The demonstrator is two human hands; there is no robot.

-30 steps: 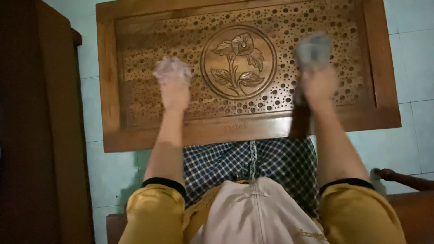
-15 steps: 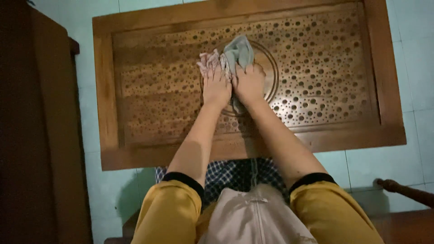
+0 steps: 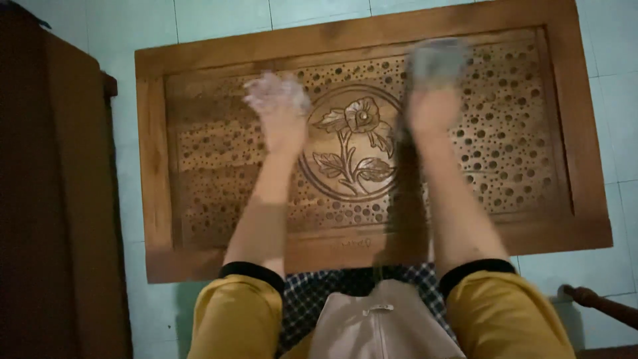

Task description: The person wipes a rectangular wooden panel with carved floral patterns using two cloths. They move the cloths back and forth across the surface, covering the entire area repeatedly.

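While the left hand (image 3: 284, 123) clenches a pale crumpled cloth (image 3: 274, 93) and the right hand (image 3: 433, 110) a grey cloth (image 3: 435, 61) over the carved tabletop (image 3: 199, 166), threads could snag in its holes.

A carved wooden bench (image 3: 159, 166) with a flower medallion (image 3: 352, 143) in its middle is seen from above, standing on a pale green tiled floor (image 3: 219, 16). The left hand (image 3: 282, 126) is laid on the panel left of the medallion with a whitish crumpled cloth (image 3: 276, 93) under its fingers. The right hand (image 3: 432, 110) is pressed on a grey cloth (image 3: 435, 60) right of it; both are blurred.
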